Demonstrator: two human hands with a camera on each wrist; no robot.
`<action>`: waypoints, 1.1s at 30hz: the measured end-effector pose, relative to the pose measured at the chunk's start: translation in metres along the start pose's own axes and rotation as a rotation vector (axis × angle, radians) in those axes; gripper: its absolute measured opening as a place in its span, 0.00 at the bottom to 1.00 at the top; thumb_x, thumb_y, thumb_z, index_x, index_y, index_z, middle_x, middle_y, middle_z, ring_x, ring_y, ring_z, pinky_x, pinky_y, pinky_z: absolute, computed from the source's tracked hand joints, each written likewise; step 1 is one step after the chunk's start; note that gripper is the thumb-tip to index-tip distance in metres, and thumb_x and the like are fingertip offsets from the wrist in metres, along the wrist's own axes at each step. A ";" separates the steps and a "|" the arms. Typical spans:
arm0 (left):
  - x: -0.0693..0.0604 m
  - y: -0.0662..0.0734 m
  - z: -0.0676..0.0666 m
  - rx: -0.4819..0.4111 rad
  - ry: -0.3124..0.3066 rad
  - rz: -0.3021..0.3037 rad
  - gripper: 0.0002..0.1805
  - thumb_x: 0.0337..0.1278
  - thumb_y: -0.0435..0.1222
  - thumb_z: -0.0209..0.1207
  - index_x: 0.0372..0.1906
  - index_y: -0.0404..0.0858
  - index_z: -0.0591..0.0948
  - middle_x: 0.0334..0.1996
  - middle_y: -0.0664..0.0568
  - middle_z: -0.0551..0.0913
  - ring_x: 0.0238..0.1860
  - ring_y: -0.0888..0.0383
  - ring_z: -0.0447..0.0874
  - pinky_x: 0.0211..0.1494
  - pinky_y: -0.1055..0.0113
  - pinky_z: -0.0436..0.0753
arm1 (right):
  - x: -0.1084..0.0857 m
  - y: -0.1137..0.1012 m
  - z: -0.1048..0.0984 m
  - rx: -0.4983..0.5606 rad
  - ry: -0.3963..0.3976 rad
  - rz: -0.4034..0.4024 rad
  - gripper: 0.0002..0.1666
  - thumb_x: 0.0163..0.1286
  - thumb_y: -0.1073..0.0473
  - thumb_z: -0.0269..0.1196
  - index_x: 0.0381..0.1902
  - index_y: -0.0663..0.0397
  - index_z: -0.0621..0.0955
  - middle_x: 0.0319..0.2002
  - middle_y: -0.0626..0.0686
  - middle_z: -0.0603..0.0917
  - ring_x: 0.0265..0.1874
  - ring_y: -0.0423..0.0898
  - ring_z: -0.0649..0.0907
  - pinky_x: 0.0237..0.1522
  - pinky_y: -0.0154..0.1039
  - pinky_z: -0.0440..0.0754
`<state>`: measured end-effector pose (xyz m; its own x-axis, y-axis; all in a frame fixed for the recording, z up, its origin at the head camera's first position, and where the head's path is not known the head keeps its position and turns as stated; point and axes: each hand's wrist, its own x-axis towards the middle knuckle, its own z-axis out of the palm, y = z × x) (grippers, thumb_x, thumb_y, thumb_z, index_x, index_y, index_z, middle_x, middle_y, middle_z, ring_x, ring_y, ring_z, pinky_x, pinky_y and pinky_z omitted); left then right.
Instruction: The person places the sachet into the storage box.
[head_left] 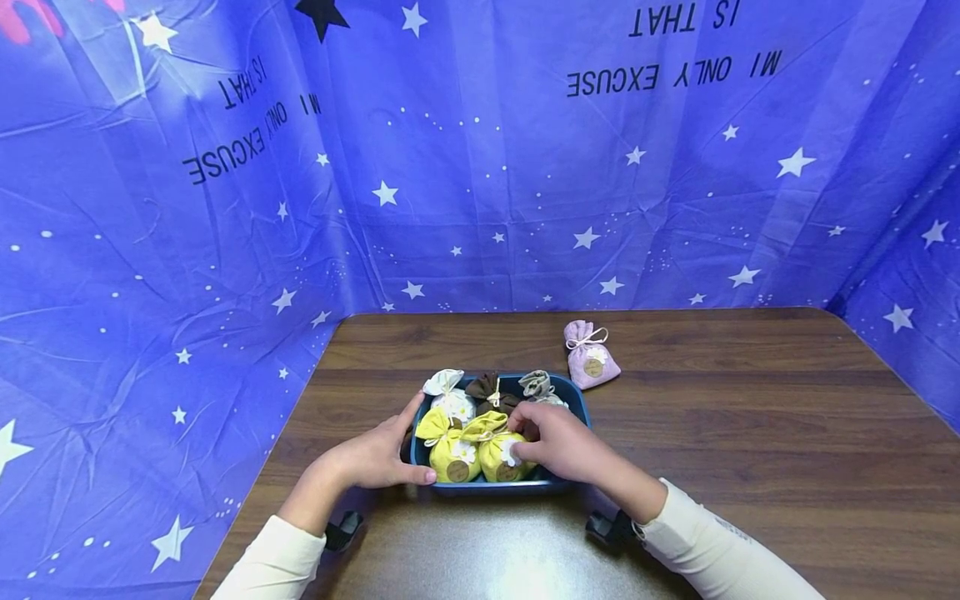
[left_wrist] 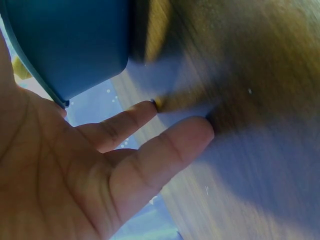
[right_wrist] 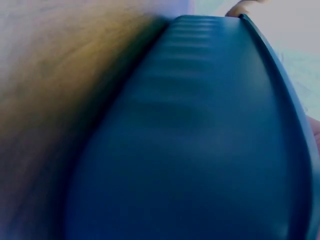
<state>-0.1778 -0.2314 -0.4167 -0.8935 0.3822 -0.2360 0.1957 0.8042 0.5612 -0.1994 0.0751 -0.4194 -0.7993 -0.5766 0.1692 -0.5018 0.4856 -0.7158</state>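
A dark blue bin (head_left: 487, 488) holds several small drawstring sachets. Along its front are a left yellow sachet (head_left: 455, 454) and a right yellow sachet (head_left: 495, 457); behind them sit a white sachet (head_left: 447, 396), a brown sachet (head_left: 487, 388) and a grey sachet (head_left: 538, 385). My right hand (head_left: 562, 440) reaches over the bin's right side and grips the right yellow sachet, thumb beside its white flower. At the bin's left end is my left hand (head_left: 375, 454), fingers extended along the side and thumb at the front rim. In the left wrist view, fingertips (left_wrist: 200, 131) rest on the table by the bin (left_wrist: 75, 45).
A pink sachet (head_left: 592, 367) lies on the wooden table (head_left: 735, 400), behind the bin's right corner. Blue star-printed cloth (head_left: 480, 167) hangs behind the table and along its sides. The bin's ribbed outer wall (right_wrist: 200, 125) fills most of the right wrist view.
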 end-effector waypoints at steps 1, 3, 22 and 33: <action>0.000 0.000 0.000 0.000 0.000 0.002 0.67 0.48 0.58 0.71 0.80 0.40 0.39 0.74 0.30 0.55 0.73 0.36 0.55 0.72 0.44 0.60 | 0.000 0.000 -0.002 0.008 0.004 0.002 0.09 0.57 0.66 0.70 0.35 0.53 0.80 0.29 0.45 0.80 0.28 0.39 0.79 0.32 0.34 0.76; 0.001 0.000 0.000 0.001 0.002 0.008 0.67 0.48 0.57 0.71 0.80 0.39 0.39 0.74 0.29 0.55 0.73 0.36 0.55 0.72 0.44 0.60 | 0.000 0.000 -0.005 0.023 0.015 0.004 0.09 0.58 0.67 0.69 0.35 0.56 0.80 0.30 0.46 0.82 0.30 0.40 0.81 0.33 0.34 0.78; 0.001 -0.001 0.000 -0.009 -0.010 0.008 0.67 0.49 0.57 0.71 0.80 0.40 0.38 0.75 0.30 0.53 0.73 0.36 0.54 0.72 0.44 0.59 | 0.000 0.017 -0.065 0.133 0.155 0.083 0.09 0.62 0.67 0.67 0.40 0.63 0.81 0.36 0.54 0.84 0.35 0.46 0.84 0.35 0.37 0.81; -0.001 0.001 0.000 -0.013 -0.014 0.003 0.67 0.49 0.57 0.71 0.80 0.41 0.38 0.75 0.32 0.52 0.74 0.37 0.53 0.73 0.45 0.58 | 0.005 0.064 -0.101 0.187 0.207 0.257 0.15 0.66 0.67 0.64 0.48 0.72 0.79 0.42 0.62 0.84 0.35 0.43 0.82 0.37 0.43 0.85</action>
<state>-0.1771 -0.2309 -0.4162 -0.8873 0.3909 -0.2449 0.1932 0.7970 0.5722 -0.2686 0.1697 -0.3964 -0.9506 -0.2978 0.0877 -0.2228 0.4578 -0.8607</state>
